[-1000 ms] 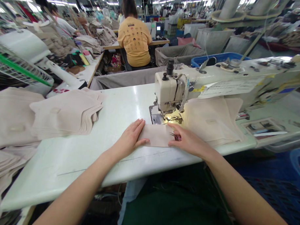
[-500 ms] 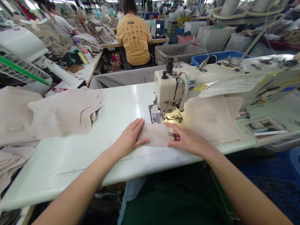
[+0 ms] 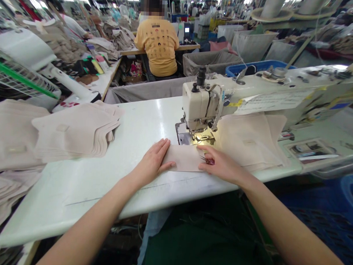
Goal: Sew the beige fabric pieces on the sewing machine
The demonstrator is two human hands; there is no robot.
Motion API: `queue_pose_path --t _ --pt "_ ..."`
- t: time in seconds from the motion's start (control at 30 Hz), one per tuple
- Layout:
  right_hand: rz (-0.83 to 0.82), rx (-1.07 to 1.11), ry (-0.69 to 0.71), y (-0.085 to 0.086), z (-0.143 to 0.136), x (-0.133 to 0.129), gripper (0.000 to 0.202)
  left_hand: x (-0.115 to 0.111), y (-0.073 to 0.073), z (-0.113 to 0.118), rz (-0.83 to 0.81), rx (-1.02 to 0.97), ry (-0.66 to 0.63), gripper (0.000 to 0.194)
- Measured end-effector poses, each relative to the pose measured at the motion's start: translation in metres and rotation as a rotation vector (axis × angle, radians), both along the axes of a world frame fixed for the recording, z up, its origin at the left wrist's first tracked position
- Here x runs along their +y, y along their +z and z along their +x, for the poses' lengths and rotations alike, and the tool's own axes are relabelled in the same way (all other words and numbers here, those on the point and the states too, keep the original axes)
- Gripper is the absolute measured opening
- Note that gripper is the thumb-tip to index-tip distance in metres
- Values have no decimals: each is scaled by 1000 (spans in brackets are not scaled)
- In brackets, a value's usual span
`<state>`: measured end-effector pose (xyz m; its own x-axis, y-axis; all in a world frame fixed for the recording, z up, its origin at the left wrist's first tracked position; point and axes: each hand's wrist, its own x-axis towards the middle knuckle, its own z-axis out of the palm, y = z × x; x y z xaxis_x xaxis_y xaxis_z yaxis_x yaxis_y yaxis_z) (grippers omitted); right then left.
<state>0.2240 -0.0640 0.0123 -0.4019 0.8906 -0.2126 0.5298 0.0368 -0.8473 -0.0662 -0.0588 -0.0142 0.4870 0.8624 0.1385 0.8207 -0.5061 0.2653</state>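
Observation:
A small beige fabric piece (image 3: 185, 158) lies flat on the white sewing table (image 3: 105, 188), just in front of the needle plate (image 3: 184, 137) of a sewing machine (image 3: 196, 104). On its left end rests my left hand (image 3: 152, 162), fingers together and thumb spread away, pressing from above. My right hand (image 3: 221, 163) is at the piece's right end, with small thread snips (image 3: 208, 160) held in its curled fingers. Its index finger and thumb touch the fabric. Beneath the machine arm, larger beige panels (image 3: 251, 139) lie right of the needle.
Stacked beige panels (image 3: 69, 132) cover the table's left side, beside a white lamp-like fixture (image 3: 25, 50). Behind the table are a grey cloth bin (image 3: 149, 89) and a seated person in a yellow shirt (image 3: 158, 47). A blue basket (image 3: 260, 66) stands behind the machine.
My right hand has shifted very slightly to the right along the fabric, the snips with it. My left hand and the fabric piece stay nearly in place.

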Motion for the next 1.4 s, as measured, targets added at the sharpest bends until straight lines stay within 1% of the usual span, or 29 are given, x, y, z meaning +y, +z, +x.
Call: queue_pose_path --t 0.13,0.33,0.43,0.7,0.93,1.2,1.3,1.4 --pt "-16 6 20 0 1 0 62 -1 2 0 -26 -52 23 72" --pt "1 -135 21 8 -1 1 73 0 -2 -2 -27 -78 38 82" --pt "8 -180 29 12 -3 1 76 0 -3 -2 -23 -80 36 84" --pt "80 -292 58 14 -6 1 75 1 -5 -2 -15 -70 26 86" --pt "95 -364 78 18 -9 2 75 1 -5 -3 -17 -67 32 85" --pt "120 -423 88 18 -12 1 74 2 -5 -2 -17 -62 28 86" --pt "126 -464 75 21 -12 1 74 2 -5 -2 -14 -65 30 86" --pt "157 -469 25 20 -8 -1 77 1 -5 -3 -7 -68 33 86"
